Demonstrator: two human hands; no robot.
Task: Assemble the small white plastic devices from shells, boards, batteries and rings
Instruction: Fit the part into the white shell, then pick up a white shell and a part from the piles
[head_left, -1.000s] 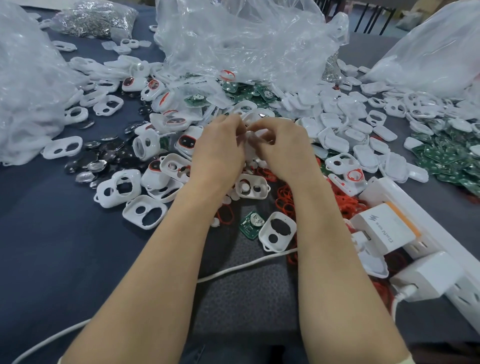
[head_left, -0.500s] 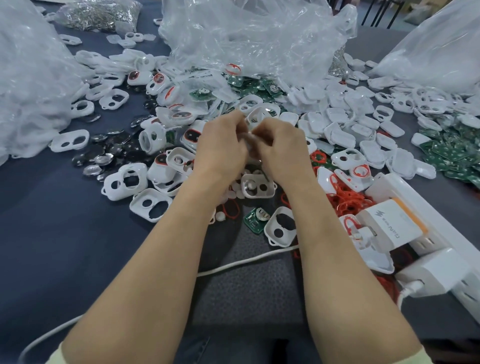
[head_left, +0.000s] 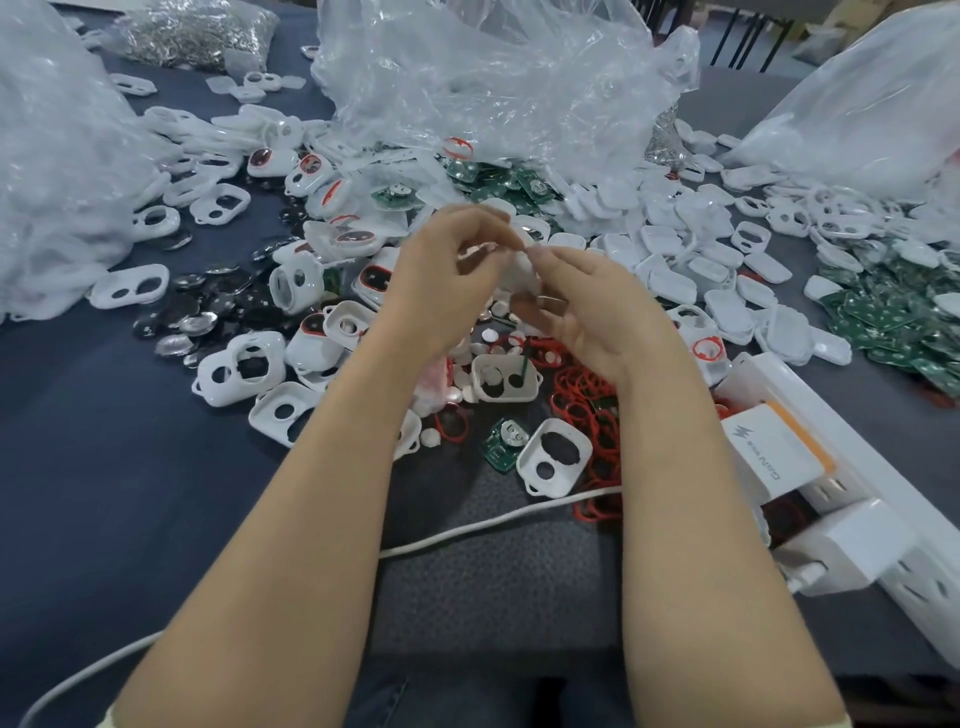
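My left hand (head_left: 441, 283) and my right hand (head_left: 592, 306) are raised above the parts pile, with a small white shell (head_left: 522, 270) between them. My right hand's thumb and curled fingers hold it, while my left fingertips pinch its upper edge. What is inside the shell is hidden. Below the hands lie an open white shell (head_left: 504, 384), another two-hole shell (head_left: 553, 462), a green board (head_left: 501, 441), loose red rings (head_left: 587, 410) and small round batteries (head_left: 498, 338).
Heaps of white shells (head_left: 241, 369), flat white covers (head_left: 675, 249), green boards (head_left: 893, 322) and dark round discs (head_left: 208, 312) ring the work spot. Crumpled plastic bags (head_left: 493, 78) stand behind. A power strip (head_left: 883, 499) with chargers lies at the right; a white cable (head_left: 493, 519) crosses in front.
My hands were pressed together around the shell; now they have parted slightly and the white shell shows between the fingertips.
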